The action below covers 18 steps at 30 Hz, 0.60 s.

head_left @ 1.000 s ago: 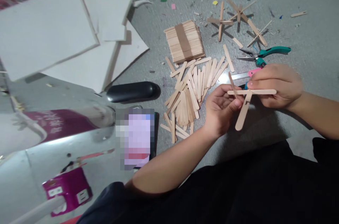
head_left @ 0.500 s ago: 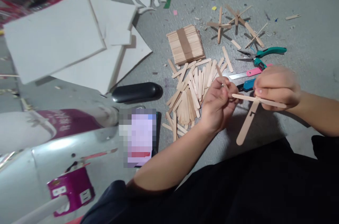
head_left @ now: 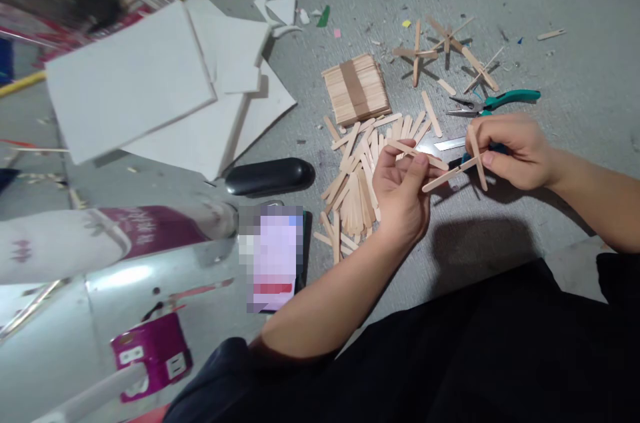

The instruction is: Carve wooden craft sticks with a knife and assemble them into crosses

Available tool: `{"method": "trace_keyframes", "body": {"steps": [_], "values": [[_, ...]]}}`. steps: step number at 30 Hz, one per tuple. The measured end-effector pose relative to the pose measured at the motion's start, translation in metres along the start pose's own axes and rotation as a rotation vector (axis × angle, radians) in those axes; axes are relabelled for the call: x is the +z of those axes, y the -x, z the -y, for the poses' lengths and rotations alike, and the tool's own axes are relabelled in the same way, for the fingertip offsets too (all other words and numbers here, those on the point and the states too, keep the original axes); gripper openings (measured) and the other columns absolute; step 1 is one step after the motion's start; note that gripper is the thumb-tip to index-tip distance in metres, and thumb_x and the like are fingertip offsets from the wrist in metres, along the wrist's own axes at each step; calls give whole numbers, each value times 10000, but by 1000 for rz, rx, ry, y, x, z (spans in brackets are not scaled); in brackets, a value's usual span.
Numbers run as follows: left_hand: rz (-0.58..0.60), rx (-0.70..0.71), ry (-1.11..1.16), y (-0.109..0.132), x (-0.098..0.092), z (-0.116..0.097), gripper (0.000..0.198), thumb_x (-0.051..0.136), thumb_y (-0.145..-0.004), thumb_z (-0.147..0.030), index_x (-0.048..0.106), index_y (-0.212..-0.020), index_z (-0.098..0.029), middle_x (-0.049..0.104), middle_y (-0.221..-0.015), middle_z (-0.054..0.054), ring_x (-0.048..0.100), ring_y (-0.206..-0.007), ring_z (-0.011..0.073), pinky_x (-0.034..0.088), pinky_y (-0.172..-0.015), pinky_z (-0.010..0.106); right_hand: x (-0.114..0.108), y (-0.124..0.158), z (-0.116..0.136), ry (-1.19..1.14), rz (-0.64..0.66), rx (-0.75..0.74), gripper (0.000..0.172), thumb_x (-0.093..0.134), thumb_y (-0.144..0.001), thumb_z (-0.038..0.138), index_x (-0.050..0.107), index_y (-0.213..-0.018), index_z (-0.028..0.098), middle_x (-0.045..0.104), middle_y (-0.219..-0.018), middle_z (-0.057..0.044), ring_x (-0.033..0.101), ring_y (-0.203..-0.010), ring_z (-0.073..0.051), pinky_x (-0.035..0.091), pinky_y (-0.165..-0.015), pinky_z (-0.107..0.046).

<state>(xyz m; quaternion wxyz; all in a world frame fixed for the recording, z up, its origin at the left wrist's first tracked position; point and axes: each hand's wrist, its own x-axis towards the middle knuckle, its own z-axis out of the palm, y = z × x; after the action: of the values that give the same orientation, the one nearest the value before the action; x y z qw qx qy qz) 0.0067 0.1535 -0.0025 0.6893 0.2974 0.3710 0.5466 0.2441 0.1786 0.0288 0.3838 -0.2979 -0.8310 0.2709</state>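
Observation:
Pinched in my left hand is a single wooden craft stick. My right hand is closed on a joined pair of craft sticks, one crossing the end of the other. The long stick of that pair points toward my left hand, just below the single stick. Beneath my hands lie a utility knife with a metal blade and a blue-handled cutter, partly hidden. Green-handled needle-nose pliers rest behind my right hand. A heap of loose craft sticks lies left of my left hand.
Behind the heap sits a banded bundle of craft sticks. Several crossed stick pieces stand farther back. On the left are white foam boards, a black case, a phone and a purple power socket.
My right hand has turned the joined sticks, so the long one now points left instead of down. My left hand's stick has tilted flatter. The view has shifted slightly.

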Motion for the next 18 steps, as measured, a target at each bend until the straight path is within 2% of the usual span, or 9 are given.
{"method": "trace_keyframes", "body": {"steps": [3,5,9,14,18], "values": [[2,-18,-39,1,-1,0,763,1125,-835,-577,644,-1360,-303,778,-724,-81,735,-544,143,549,-543,235,-3,-1,1,8,59,-30,184,612,-1047,195,523,-928,304,661,-847,14,634,-720,-191,525,-715,-361],[-18,-12,-73,2,-2,0,832,1134,-825,-578,642,-1443,-318,788,-747,-74,746,-575,150,578,-591,257,-4,-2,1,55,101,-64,189,613,-1011,151,535,-938,307,661,-849,18,627,-719,-194,508,-722,-362],[-10,9,-110,3,-3,3,820,1127,-835,-573,666,-1456,-299,813,-802,-54,801,-672,158,627,-698,268,-6,-2,2,166,150,-81,154,618,-1016,156,597,-975,303,708,-914,-1,649,-763,-202,490,-730,-362],[-65,20,-102,2,-5,5,791,1118,-859,-540,645,-1444,-294,776,-739,-89,778,-634,137,591,-650,236,-8,-4,4,221,115,-153,158,602,-1036,139,620,-994,290,749,-999,-10,667,-770,-179,490,-711,-338],[-47,6,-108,3,-5,6,804,1117,-859,-554,665,-1468,-286,793,-732,-84,754,-602,127,597,-659,244,-8,-5,3,244,72,-200,158,627,-1036,132,610,-1009,287,759,-1037,-12,673,-787,-175,485,-707,-324]]}}
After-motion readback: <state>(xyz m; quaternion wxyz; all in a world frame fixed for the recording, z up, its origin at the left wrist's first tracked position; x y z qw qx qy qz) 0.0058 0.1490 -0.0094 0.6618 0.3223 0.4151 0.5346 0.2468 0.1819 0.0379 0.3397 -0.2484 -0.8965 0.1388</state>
